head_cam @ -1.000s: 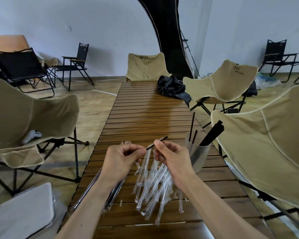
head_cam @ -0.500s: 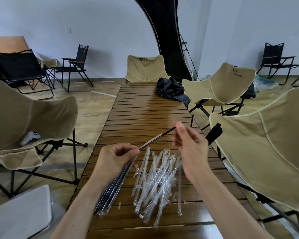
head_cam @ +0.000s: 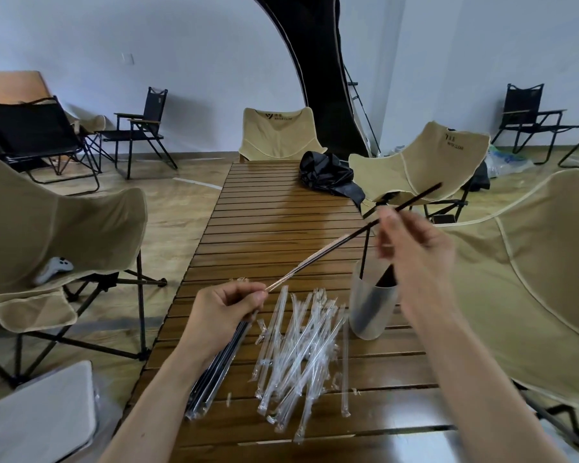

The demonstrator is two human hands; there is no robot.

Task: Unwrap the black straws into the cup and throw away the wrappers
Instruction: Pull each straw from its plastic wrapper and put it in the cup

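Straws are the work item: one black straw (head_cam: 411, 202) is pinched in the fingertips of my right hand (head_cam: 415, 248), high over the table (head_cam: 264, 208), with its near end inside the clear wrapper (head_cam: 301, 267), which my left hand (head_cam: 228, 312) pinches at the near end. The left hand also grips a bundle of wrapped straws (head_cam: 214, 365) under the curled fingers. The right fingers are blurred, so I cannot tell exactly how they lie beyond the pinch. To do this step well, I judge the pull should run straight along the wrapper's line, far and to the right, until the straw clears the sleeve; an angled pull could bend it. The cup (head_cam: 373, 309) stands just below the right hand, already holding several straws; I should lower the tip in steeply, without knocking the rim. Empty wrappers (head_cam: 301, 349) lie piled on the table between my arms, near the cup, awaiting disposal.
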